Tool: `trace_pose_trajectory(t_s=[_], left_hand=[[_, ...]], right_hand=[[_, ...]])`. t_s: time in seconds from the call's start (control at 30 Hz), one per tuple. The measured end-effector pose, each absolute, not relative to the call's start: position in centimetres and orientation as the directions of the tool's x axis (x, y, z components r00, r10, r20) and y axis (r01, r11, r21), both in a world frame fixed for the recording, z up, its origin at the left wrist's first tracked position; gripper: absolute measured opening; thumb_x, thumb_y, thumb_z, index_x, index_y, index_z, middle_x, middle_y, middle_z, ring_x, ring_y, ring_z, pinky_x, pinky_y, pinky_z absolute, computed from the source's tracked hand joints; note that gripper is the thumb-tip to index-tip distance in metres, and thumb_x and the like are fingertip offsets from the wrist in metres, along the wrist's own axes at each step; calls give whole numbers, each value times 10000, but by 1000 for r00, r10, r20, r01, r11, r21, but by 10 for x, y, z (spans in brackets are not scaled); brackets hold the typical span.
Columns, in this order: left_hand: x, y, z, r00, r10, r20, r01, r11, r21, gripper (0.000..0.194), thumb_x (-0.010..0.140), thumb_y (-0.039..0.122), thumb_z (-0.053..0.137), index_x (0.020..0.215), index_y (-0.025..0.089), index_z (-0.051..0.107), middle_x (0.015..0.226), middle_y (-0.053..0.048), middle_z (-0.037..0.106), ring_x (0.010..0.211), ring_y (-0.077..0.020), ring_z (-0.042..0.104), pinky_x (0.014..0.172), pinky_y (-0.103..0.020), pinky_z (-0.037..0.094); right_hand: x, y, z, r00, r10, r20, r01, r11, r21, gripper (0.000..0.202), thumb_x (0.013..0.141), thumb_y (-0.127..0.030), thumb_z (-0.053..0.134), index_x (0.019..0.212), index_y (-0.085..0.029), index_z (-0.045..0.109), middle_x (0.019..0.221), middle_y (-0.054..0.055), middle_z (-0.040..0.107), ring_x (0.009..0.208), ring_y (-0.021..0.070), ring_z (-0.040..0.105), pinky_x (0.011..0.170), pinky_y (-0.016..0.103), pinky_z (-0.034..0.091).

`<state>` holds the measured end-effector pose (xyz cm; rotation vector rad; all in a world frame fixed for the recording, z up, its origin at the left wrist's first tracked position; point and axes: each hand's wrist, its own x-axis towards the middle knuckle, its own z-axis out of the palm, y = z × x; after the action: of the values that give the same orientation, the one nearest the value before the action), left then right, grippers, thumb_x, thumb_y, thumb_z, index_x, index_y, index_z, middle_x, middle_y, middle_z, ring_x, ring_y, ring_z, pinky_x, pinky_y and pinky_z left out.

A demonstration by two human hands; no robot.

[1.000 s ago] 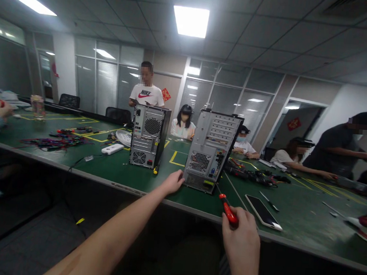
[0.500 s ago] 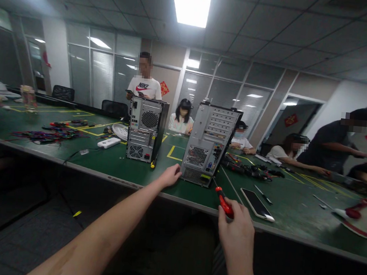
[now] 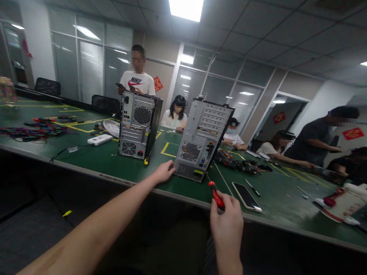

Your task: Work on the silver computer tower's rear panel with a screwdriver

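A grey computer case (image 3: 201,135) stands on the green table with its rear panel facing me, tilted slightly to the right. My left hand (image 3: 164,172) rests against its lower left edge; the fingers are partly hidden there. In my right hand (image 3: 228,214) is a red and black screwdriver (image 3: 216,195), its shaft pointing up and left at the case's lower right corner. Whether the tip touches the case is too small to tell. A second computer case (image 3: 136,127) stands upright to the left, with a yellow-ended tool (image 3: 146,161) at its foot.
A phone (image 3: 246,196) and a thin screwdriver (image 3: 252,187) lie right of my right hand. Farther right stands a white and red container (image 3: 348,203). Cable bundles (image 3: 33,129) and a white power strip (image 3: 100,139) are at the left. Several people are around the table (image 3: 153,190).
The view has turned slightly right, so everything appears shifted left. My left hand stays at the case and my right hand still holds the screwdriver at its lower right corner.
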<state>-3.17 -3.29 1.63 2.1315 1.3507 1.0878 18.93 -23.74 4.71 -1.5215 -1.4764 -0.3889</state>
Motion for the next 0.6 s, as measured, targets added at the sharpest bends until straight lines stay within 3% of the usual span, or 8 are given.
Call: trace_pose_trajectory(t_s=[0.17,0.4,0.5,0.6], left_hand=[[-32,-33,16,237,893,383,589,-446,674,113,921,300,532,969,209,581,1018,-76,704,929,-212,648,846,-327,502],[-33,-31,14,235,891,388,583,-448,678,115,923,293,537,977,207,589,1026,-72,698,934,-205,637,854,-317,494],[-33,-31,14,232,891,391,580,-449,680,118,916,287,549,984,203,597,1018,-70,696,932,-203,637,860,-312,493],[-32,-29,12,229,892,390,577,-447,684,126,919,283,549,997,201,603,1017,-70,695,937,-201,639,866,-308,494]], right_hand=[[187,-239,46,315,642,699,852,133,-506,390,934,-542,487,984,-190,646,799,56,637,699,206,596,685,320,443],[187,-238,47,234,605,761,904,153,-399,325,929,-332,431,1033,-191,704,1135,124,609,892,226,625,790,359,484],[187,-238,49,233,606,761,884,195,-426,336,921,-333,452,1088,-186,704,1143,126,621,929,230,632,835,365,496],[185,-240,51,272,637,722,858,179,-481,368,928,-404,488,1141,-173,680,1053,117,663,835,218,639,784,348,498]])
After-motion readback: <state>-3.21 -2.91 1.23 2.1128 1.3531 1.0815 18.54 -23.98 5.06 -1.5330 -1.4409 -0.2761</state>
